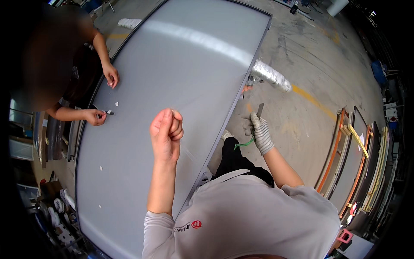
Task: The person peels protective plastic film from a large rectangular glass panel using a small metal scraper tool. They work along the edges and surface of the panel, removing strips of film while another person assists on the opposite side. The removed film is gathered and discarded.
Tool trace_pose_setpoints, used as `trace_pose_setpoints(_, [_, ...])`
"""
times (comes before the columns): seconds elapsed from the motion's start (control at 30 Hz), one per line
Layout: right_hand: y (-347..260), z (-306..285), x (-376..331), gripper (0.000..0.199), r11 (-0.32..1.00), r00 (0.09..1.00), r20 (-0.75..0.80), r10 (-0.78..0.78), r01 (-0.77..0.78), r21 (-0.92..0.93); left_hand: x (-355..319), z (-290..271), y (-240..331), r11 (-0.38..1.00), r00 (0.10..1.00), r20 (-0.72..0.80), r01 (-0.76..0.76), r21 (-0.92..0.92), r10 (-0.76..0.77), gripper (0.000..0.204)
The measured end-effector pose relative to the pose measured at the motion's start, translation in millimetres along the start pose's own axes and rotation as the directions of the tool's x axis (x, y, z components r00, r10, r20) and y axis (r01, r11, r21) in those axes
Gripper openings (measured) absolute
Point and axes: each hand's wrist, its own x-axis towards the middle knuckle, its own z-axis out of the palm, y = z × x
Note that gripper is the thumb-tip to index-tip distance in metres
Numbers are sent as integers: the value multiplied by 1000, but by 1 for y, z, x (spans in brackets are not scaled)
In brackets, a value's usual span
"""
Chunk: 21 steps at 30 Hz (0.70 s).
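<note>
My left hand (166, 131), bare, is raised above a large grey framed panel (142, 181). Its fingers are curled in, with thumb and forefinger pinched together; anything between them is too small to make out. To the right, past the panel's edge, my right hand (261, 134) wears a grey striped glove. It grips a flat metal blade (260, 110), which points up and away from me. A green cord (244, 144) hangs by that glove. Small white pieces (116, 104) lie scattered on the panel's left part.
Across the panel at left, a co-worker's hand (95, 117) holds a small dark piece near the edge; their other hand (111, 75) rests nearby. Plastic-wrapped rolls (271, 75) stick out beneath the panel. Frames and boards (353, 159) lean at right.
</note>
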Motion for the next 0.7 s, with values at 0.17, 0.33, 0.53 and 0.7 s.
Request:
trace_pose_setpoints(0.17, [-48, -23, 134, 51, 940, 982, 23, 187, -186, 285, 32, 58, 30, 958, 951, -125, -285, -14, 281, 25])
trace_pose_setpoints(0.33, [-120, -25, 260, 40, 839, 994, -1, 110, -92, 536, 44, 83, 60, 841, 841, -99, -538, -59, 531, 29])
trace_pose_setpoints(0.53, [-259, 27, 291, 18, 886, 936, -12, -353, 338, 316, 32, 81, 70, 729, 715, -195, -684, 4, 672, 28])
trace_pose_setpoints(0.7, [-319, 99, 252, 22, 565, 544, 263, -796, 825, 2, -11, 40, 103, 574, 601, -231, -799, -179, 765, 36])
